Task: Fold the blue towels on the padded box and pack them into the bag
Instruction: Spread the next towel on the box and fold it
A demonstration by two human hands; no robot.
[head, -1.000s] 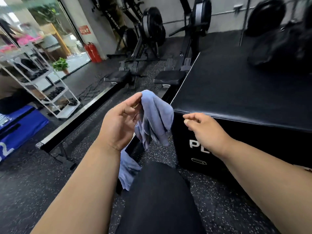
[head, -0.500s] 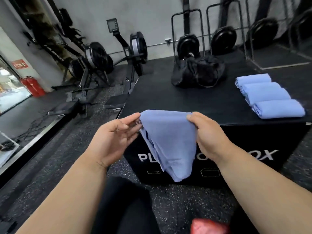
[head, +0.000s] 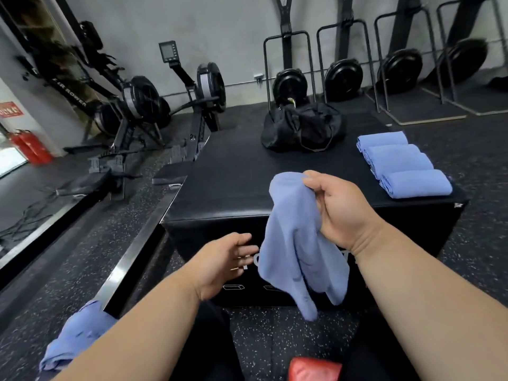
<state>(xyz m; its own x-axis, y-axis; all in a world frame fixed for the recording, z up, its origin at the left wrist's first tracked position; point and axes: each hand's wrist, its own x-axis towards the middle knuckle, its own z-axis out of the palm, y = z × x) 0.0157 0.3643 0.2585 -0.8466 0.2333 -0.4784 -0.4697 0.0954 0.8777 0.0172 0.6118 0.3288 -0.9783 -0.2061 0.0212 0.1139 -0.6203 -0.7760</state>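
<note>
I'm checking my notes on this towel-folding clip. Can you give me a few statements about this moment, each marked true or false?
1. The right hand grips a hanging blue towel. True.
2. The left hand also grips that towel. False: its fingers are relaxed and open beside the towel, holding nothing.
3. Three folded towels lie on the padded box. True.
4. The black bag sits on the floor. False: it rests on the box's far side.
5. Another blue towel lies crumpled at lower left. True.
</note>
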